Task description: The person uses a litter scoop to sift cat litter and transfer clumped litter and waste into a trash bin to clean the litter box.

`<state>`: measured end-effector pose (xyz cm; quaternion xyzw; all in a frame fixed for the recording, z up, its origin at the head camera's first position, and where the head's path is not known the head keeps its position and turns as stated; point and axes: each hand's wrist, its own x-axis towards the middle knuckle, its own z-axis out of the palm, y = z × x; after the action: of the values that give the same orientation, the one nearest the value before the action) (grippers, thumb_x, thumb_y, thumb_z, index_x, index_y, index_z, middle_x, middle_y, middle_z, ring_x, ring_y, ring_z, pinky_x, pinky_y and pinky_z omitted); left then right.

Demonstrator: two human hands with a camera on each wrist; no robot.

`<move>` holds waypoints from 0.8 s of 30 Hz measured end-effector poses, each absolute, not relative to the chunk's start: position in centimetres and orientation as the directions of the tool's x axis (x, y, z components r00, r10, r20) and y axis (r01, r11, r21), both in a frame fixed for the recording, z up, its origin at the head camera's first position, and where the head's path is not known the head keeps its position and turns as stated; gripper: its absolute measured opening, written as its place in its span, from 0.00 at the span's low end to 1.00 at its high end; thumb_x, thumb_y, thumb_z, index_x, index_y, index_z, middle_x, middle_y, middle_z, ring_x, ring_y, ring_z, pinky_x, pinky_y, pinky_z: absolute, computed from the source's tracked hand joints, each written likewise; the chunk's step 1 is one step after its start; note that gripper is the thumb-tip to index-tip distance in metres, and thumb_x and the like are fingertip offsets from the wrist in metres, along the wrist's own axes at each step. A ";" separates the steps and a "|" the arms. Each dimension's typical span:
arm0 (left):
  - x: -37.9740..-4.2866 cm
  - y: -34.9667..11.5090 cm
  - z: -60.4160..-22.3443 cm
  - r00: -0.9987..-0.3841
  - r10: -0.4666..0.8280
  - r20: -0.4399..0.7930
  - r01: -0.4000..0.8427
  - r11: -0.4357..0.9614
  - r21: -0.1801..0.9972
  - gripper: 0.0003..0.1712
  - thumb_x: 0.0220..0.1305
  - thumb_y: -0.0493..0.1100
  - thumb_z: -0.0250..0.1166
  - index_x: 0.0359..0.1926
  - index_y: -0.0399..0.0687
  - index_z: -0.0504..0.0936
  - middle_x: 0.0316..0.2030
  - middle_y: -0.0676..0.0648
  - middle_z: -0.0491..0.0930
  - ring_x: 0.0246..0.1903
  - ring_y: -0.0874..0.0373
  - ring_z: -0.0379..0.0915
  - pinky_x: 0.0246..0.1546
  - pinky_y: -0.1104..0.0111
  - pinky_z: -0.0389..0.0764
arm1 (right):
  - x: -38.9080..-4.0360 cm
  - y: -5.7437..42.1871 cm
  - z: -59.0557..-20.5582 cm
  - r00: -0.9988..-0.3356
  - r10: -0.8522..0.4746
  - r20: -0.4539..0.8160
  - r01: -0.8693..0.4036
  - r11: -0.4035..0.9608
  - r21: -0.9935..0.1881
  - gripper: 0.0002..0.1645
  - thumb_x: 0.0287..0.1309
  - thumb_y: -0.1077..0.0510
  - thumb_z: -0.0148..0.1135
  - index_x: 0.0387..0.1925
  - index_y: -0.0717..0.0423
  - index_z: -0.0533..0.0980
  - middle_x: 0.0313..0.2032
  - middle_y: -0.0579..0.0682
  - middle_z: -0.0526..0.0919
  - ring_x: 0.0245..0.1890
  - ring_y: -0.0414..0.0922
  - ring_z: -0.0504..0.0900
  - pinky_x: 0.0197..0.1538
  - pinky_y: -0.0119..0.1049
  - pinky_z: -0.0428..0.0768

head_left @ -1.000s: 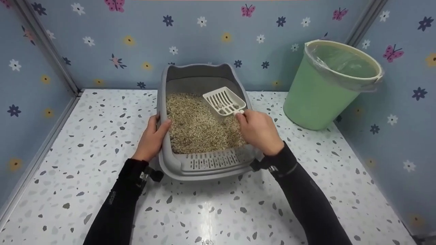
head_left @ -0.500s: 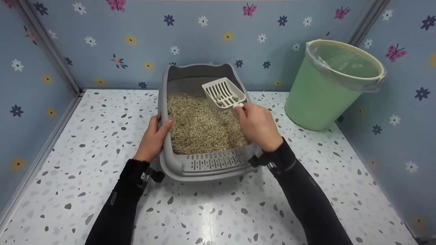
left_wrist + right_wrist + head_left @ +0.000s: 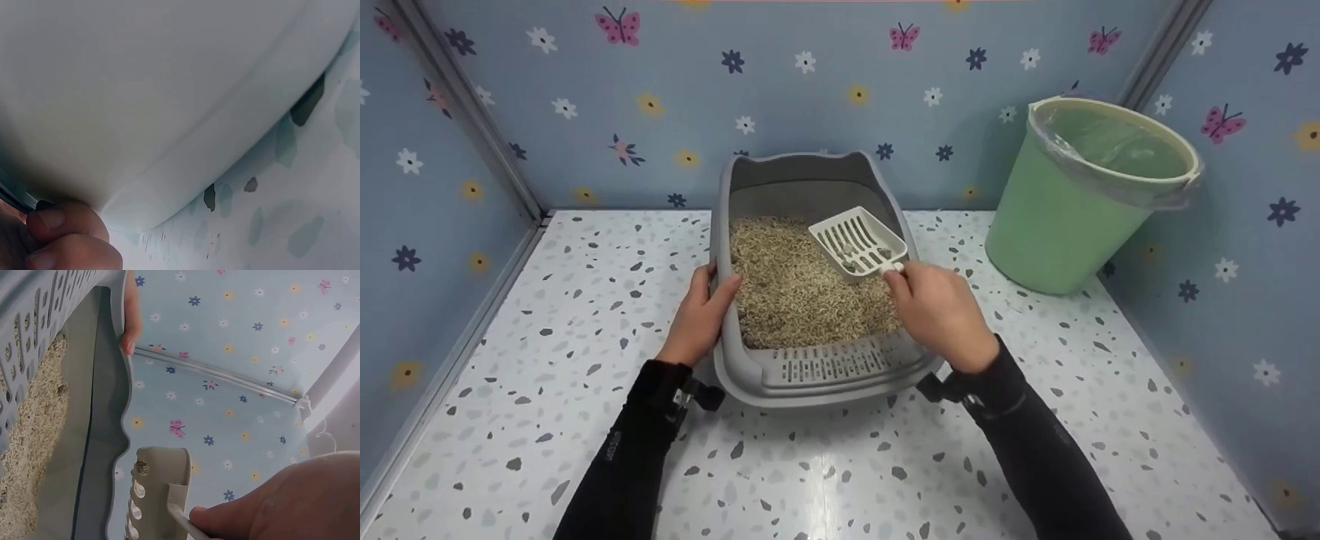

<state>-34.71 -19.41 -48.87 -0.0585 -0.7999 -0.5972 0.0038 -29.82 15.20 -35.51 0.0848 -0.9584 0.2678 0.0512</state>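
Litter box (image 3: 821, 396) as reference: left hand (image 3: 696, 319) grips its left wall, thumb hooked over the rim. Right hand (image 3: 949, 315) pinches the handle of the slotted scoop (image 3: 861, 241), held inside the box's outline near its right wall, above the litter (image 3: 802, 300) (few clumps (image 3: 884, 253) aboard). Green bin (image 3: 1054, 225) stands right of the box, apart.

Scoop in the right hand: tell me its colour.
The scoop is off-white, close to cream; the head view shows it best.
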 end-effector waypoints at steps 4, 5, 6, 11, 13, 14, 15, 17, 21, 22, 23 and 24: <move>-34.8 -19.4 -48.9 -0.993 0.072 0.091 0.108 0.281 0.954 0.50 0.86 0.70 0.52 0.90 0.47 0.50 0.86 0.35 0.55 0.83 0.39 0.55 0.82 0.45 0.57 | -30.5 14.7 -35.6 -0.975 -0.142 0.170 -0.210 0.832 -0.514 0.23 0.89 0.45 0.53 0.31 0.47 0.73 0.27 0.46 0.73 0.26 0.46 0.73 0.33 0.44 0.75; -34.8 -19.4 -48.9 -0.993 0.071 0.092 0.109 0.280 0.954 0.50 0.86 0.70 0.52 0.90 0.47 0.50 0.86 0.35 0.54 0.83 0.39 0.54 0.83 0.45 0.57 | -30.6 14.7 -35.6 -0.975 -0.146 0.170 -0.214 0.829 -0.516 0.23 0.89 0.44 0.53 0.31 0.47 0.73 0.27 0.46 0.73 0.26 0.46 0.73 0.33 0.44 0.75; -34.8 -19.4 -48.9 -0.993 0.076 0.089 0.107 0.277 0.955 0.50 0.86 0.70 0.52 0.90 0.47 0.50 0.87 0.35 0.54 0.83 0.39 0.54 0.83 0.45 0.56 | -30.5 14.8 -35.7 -0.974 -0.149 0.168 -0.216 0.830 -0.514 0.23 0.89 0.45 0.53 0.31 0.47 0.73 0.27 0.46 0.73 0.26 0.46 0.73 0.32 0.44 0.75; -34.7 -19.2 -48.9 -0.994 0.073 0.076 0.094 0.275 0.957 0.49 0.86 0.70 0.53 0.90 0.48 0.51 0.86 0.36 0.56 0.82 0.38 0.56 0.82 0.45 0.57 | -29.3 15.8 -35.8 -0.973 -0.153 0.174 -0.221 0.844 -0.489 0.24 0.88 0.47 0.55 0.30 0.50 0.74 0.26 0.47 0.74 0.25 0.47 0.73 0.31 0.45 0.74; -34.7 -19.0 -49.0 -0.994 0.069 0.079 0.095 0.278 0.956 0.49 0.86 0.70 0.53 0.90 0.49 0.51 0.86 0.36 0.56 0.83 0.38 0.55 0.83 0.45 0.57 | -29.4 15.9 -36.0 -0.966 -0.157 0.207 -0.240 0.843 -0.482 0.24 0.88 0.47 0.55 0.29 0.49 0.73 0.25 0.47 0.73 0.25 0.47 0.72 0.31 0.45 0.73; -34.8 -19.0 -49.0 -0.994 0.072 0.081 0.098 0.279 0.955 0.49 0.86 0.71 0.53 0.90 0.49 0.50 0.86 0.36 0.55 0.83 0.39 0.55 0.83 0.45 0.57 | -29.7 15.9 -36.0 -0.962 -0.159 0.223 -0.250 0.842 -0.478 0.24 0.88 0.47 0.56 0.29 0.49 0.73 0.25 0.47 0.73 0.25 0.47 0.72 0.32 0.45 0.73; -34.9 -19.0 -49.0 -0.993 0.078 0.085 0.103 0.280 0.954 0.50 0.86 0.71 0.52 0.91 0.48 0.50 0.87 0.37 0.54 0.84 0.39 0.54 0.83 0.45 0.56 | -29.9 16.0 -36.1 -0.959 -0.159 0.233 -0.255 0.842 -0.475 0.24 0.88 0.47 0.56 0.28 0.49 0.72 0.25 0.46 0.72 0.25 0.47 0.71 0.32 0.45 0.73; -34.9 -18.9 -49.1 -0.992 0.091 0.083 0.106 0.284 0.953 0.51 0.86 0.71 0.51 0.91 0.48 0.48 0.87 0.37 0.53 0.84 0.40 0.53 0.83 0.46 0.56 | -30.3 16.1 -36.1 -0.960 -0.158 0.233 -0.253 0.848 -0.465 0.24 0.87 0.47 0.56 0.28 0.48 0.72 0.24 0.46 0.71 0.24 0.47 0.71 0.31 0.45 0.72; -34.9 -19.0 -49.2 -0.992 0.097 0.082 0.107 0.289 0.951 0.51 0.86 0.72 0.51 0.91 0.47 0.48 0.87 0.37 0.52 0.84 0.41 0.53 0.84 0.47 0.55 | -30.8 16.9 -35.9 -0.956 -0.165 0.244 -0.259 0.864 -0.432 0.23 0.87 0.48 0.58 0.29 0.50 0.73 0.24 0.47 0.72 0.24 0.49 0.72 0.30 0.46 0.73; -34.8 -19.1 -49.2 -0.992 0.093 0.081 0.105 0.288 0.952 0.51 0.86 0.71 0.51 0.91 0.47 0.48 0.87 0.37 0.53 0.84 0.41 0.53 0.84 0.47 0.55 | -30.9 17.2 -35.8 -0.953 -0.166 0.252 -0.263 0.868 -0.422 0.23 0.87 0.48 0.58 0.29 0.50 0.73 0.24 0.48 0.73 0.24 0.49 0.73 0.30 0.46 0.73; -34.8 -19.1 -49.2 -0.993 0.091 0.080 0.103 0.288 0.952 0.51 0.86 0.71 0.51 0.91 0.47 0.48 0.87 0.37 0.52 0.85 0.41 0.52 0.84 0.47 0.55 | -31.1 17.5 -35.6 -0.950 -0.167 0.265 -0.267 0.874 -0.407 0.23 0.87 0.49 0.58 0.29 0.51 0.73 0.24 0.48 0.72 0.24 0.50 0.73 0.31 0.46 0.72; -34.8 -19.1 -49.2 -0.993 0.090 0.079 0.102 0.287 0.952 0.51 0.86 0.71 0.52 0.91 0.47 0.48 0.87 0.37 0.52 0.85 0.41 0.52 0.84 0.47 0.55 | -31.3 17.8 -35.4 -0.946 -0.167 0.278 -0.271 0.878 -0.395 0.24 0.87 0.49 0.58 0.29 0.51 0.72 0.24 0.48 0.72 0.24 0.50 0.73 0.31 0.46 0.72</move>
<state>-34.85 -19.12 -49.22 -0.0599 -0.8021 -0.5941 0.0052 -31.28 17.83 -35.40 0.1141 -0.9617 0.2194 0.1185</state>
